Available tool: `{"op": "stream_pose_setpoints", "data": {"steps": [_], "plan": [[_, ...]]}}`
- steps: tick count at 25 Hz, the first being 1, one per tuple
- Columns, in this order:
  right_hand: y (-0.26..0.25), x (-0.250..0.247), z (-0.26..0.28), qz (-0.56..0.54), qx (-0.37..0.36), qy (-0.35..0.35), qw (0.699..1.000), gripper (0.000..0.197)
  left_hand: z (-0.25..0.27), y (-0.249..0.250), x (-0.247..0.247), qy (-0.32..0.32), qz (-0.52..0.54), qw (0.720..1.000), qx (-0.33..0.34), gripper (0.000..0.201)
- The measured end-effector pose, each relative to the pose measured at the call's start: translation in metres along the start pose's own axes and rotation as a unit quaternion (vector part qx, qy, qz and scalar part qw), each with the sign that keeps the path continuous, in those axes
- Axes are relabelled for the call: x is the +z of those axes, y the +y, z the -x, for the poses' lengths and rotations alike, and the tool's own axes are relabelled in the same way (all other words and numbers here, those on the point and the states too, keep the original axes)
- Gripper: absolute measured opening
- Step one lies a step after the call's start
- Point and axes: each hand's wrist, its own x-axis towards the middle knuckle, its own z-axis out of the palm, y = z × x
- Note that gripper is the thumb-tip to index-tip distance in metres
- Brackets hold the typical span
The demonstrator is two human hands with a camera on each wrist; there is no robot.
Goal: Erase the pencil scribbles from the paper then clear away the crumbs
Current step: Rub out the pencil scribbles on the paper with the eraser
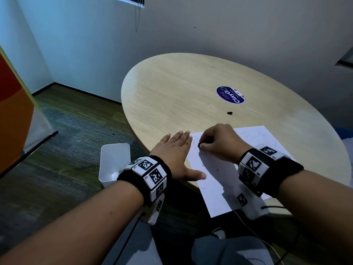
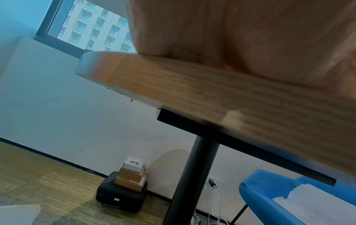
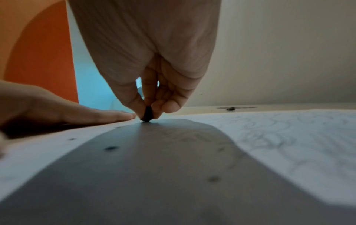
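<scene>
Right hand (image 1: 219,143): your fingertips pinch one small dark eraser (image 3: 148,114), upright, tip on the paper (image 1: 219,175).
Left hand (image 1: 174,155): flat, fingers straight, pressing the paper's left edge.
Paper: one sheet at the desk (image 1: 181,83) near edge, faint scribbles (image 3: 269,137), dark crumbs (image 3: 110,148).
Sticker (image 1: 230,94): reads "ClayG".

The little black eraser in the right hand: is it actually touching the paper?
Touching. The right wrist view shows the eraser, pinched by the right hand, with its tip pressed onto the paper, no gap beneath it.
</scene>
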Motion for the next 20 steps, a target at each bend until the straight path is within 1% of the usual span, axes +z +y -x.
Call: {"op": "stream_pose_setpoints", "data": {"steps": [2, 3, 5, 6, 7, 9, 11, 14, 15, 18, 20], "plan": [[0.002, -0.002, -0.004, 0.007, 0.017, 0.031, 0.999, 0.012, 0.000, 0.001, 0.000, -0.001, -0.002, 1.000, -0.002, 0.122], [-0.002, 0.001, -0.003, 0.005, 0.010, 0.026, 1.000, 0.012, 0.000, 0.000, 0.000, 0.000, 0.001, 1.000, -0.001, 0.122], [-0.014, 0.010, 0.005, 0.008, -0.029, -0.010, 0.999, 0.011, -0.001, 0.000, 0.000, 0.007, 0.007, 1.000, 0.003, 0.122], [-0.017, 0.012, 0.006, 0.009, -0.035, -0.019, 0.999, 0.011, -0.001, -0.001, 0.001, 0.008, 0.007, 1.000, 0.003, 0.122], [-0.015, 0.010, 0.003, 0.010, -0.022, -0.014, 1.000, 0.011, -0.001, -0.001, 0.001, 0.004, 0.004, 1.000, 0.003, 0.122], [-0.003, 0.000, -0.005, 0.013, 0.018, 0.020, 1.000, 0.012, 0.000, 0.000, 0.000, -0.003, -0.002, 1.000, 0.000, 0.122], [-0.001, 0.000, -0.007, 0.021, 0.033, 0.040, 0.998, 0.012, 0.000, 0.000, -0.001, -0.002, -0.004, 1.000, -0.001, 0.122], [-0.018, 0.014, 0.003, 0.017, -0.015, 0.002, 1.000, 0.013, -0.001, -0.001, 0.001, 0.010, 0.003, 1.000, 0.004, 0.120], [-0.020, 0.016, 0.004, 0.014, -0.020, -0.005, 1.000, 0.013, -0.001, -0.001, 0.001, 0.011, 0.004, 1.000, 0.004, 0.120], [-0.006, 0.003, -0.007, 0.018, 0.034, 0.032, 0.999, 0.012, 0.000, 0.001, 0.000, -0.001, -0.002, 1.000, 0.001, 0.121], [-0.003, 0.003, -0.008, 0.019, 0.046, 0.047, 0.998, 0.012, 0.001, 0.001, -0.002, -0.001, -0.003, 1.000, -0.001, 0.122]]}}
